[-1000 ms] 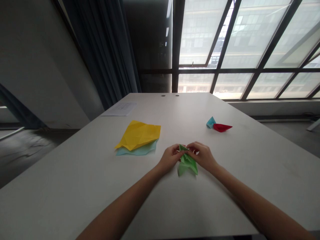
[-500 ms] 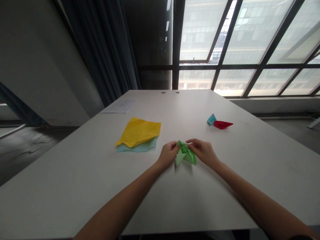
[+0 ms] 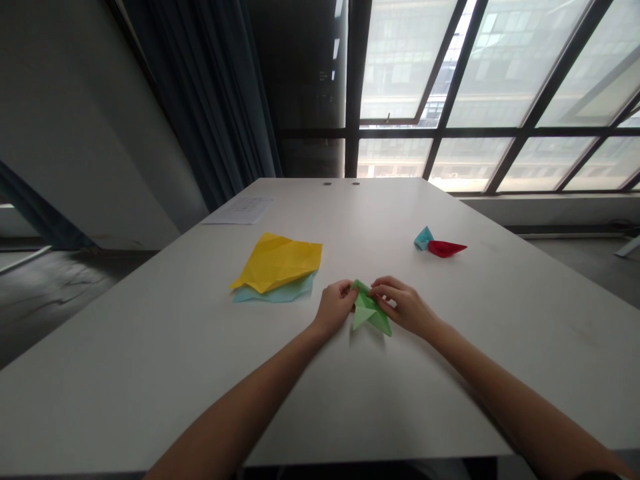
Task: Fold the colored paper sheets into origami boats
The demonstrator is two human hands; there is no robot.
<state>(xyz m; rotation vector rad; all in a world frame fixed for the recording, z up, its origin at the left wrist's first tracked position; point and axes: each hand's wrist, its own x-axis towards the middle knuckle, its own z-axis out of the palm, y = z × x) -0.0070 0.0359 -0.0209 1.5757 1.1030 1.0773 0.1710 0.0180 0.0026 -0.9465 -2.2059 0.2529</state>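
Note:
A partly folded piece of green origami paper is held between my two hands, just above the white table. My left hand pinches its upper left side between thumb and fingers. From the right, my right hand grips the other edge, fingertips pressing on the folded layers. Two pointed flaps hang toward me, the left one paler than the right. My fingers hide part of the upper folds.
Left of my hands, a creased yellow sheet lies over a light blue sheet. Farther right sit a folded blue paper piece and a red folded paper piece. Printed sheets rest at the white table's far left edge.
The green paper's upper folds have flattened, and its right flap now points lower. My right fingers have moved slightly left over the paper. The other papers stay put.

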